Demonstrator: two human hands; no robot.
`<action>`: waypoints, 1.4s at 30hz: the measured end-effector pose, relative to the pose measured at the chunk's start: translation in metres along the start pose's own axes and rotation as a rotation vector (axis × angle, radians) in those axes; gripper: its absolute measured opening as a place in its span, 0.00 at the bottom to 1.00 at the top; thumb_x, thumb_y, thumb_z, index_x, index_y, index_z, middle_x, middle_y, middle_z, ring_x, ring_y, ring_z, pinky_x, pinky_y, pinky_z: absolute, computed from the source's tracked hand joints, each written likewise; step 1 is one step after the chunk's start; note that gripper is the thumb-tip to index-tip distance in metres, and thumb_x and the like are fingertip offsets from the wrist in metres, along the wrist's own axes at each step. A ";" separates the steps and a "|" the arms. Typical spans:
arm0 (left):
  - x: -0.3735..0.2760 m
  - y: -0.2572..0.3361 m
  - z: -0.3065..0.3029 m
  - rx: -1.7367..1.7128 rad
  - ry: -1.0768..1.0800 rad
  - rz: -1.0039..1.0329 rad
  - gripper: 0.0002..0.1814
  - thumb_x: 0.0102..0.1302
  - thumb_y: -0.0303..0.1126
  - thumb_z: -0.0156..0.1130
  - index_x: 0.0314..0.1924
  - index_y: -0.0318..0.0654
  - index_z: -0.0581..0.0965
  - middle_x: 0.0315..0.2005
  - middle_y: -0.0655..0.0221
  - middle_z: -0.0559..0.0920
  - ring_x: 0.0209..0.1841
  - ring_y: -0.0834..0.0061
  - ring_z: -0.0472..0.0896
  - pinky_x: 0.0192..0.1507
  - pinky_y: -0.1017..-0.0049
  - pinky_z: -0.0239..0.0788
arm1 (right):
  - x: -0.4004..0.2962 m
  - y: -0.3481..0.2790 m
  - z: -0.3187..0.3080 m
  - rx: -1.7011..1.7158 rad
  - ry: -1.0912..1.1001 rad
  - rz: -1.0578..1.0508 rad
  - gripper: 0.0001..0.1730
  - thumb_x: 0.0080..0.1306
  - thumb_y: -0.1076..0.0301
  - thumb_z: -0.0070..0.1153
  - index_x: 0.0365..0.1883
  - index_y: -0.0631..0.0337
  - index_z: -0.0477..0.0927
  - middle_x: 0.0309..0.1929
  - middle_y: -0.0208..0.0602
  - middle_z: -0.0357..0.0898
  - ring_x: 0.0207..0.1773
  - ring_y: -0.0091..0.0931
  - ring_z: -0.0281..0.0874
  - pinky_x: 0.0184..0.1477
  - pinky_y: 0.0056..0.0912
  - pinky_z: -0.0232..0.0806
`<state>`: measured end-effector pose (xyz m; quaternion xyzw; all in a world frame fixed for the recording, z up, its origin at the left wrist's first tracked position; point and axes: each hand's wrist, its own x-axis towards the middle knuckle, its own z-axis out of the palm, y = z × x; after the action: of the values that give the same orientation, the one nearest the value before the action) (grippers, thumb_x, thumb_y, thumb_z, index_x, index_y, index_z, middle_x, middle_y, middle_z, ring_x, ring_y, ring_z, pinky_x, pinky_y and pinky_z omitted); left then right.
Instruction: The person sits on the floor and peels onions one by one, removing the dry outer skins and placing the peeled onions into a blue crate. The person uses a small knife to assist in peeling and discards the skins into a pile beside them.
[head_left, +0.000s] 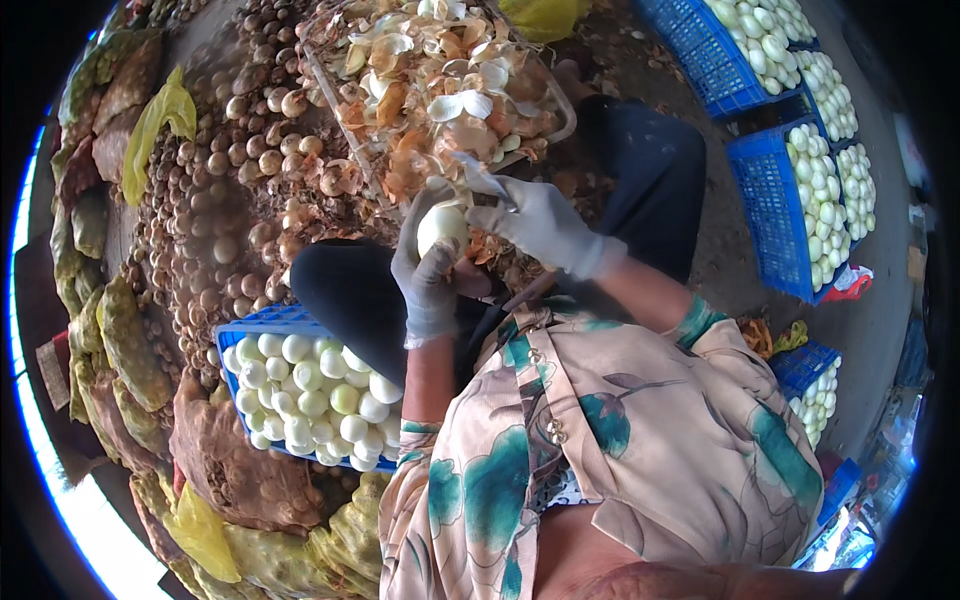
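In the middle of the head view, my left hand (429, 259), in a pale grey work glove, is closed around a peeled white onion (442, 229). To its right, my right hand (536, 221), gloved alike, grips a small knife (487, 180) whose blurred blade points up and left, over the heap of skins. Past both hands, a rimmed container (561, 124) is heaped with dry onion skins (465, 105). At my left knee stands a blue plastic crate (259, 322) filled with peeled onions (307, 401).
Unpeeled onions (217, 161) spread over the floor at the left, bordered by full mesh sacks (131, 345) and a brown sack (232, 465). Blue crates of peeled onions (761, 202) stand at the right. A yellow bag (157, 131) lies on the loose onions.
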<state>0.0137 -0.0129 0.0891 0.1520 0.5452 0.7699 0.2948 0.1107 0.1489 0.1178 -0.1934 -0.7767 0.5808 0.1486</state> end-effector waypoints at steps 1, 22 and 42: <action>-0.001 0.001 0.001 0.030 -0.014 0.010 0.53 0.56 0.55 0.74 0.72 0.22 0.68 0.63 0.52 0.80 0.63 0.63 0.80 0.67 0.65 0.69 | 0.004 0.006 0.002 0.065 -0.037 0.004 0.19 0.72 0.63 0.66 0.53 0.69 0.85 0.42 0.48 0.89 0.44 0.25 0.87 0.47 0.31 0.77; -0.021 0.024 0.021 0.006 -0.118 -0.157 0.46 0.62 0.50 0.78 0.70 0.26 0.71 0.57 0.62 0.83 0.57 0.74 0.80 0.61 0.72 0.71 | 0.008 -0.023 -0.012 0.650 0.074 0.354 0.11 0.70 0.66 0.63 0.32 0.66 0.84 0.21 0.28 0.79 0.20 0.16 0.74 0.23 0.21 0.65; -0.019 0.010 0.002 0.679 -0.098 0.179 0.36 0.55 0.30 0.70 0.65 0.31 0.75 0.57 0.54 0.79 0.58 0.58 0.79 0.64 0.65 0.69 | 0.003 0.002 0.007 -0.129 0.011 -0.109 0.10 0.64 0.66 0.66 0.37 0.63 0.83 0.30 0.42 0.84 0.31 0.32 0.85 0.36 0.37 0.75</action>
<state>0.0269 -0.0256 0.1005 0.3254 0.7397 0.5593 0.1846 0.1053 0.1449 0.1142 -0.1630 -0.8210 0.5196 0.1715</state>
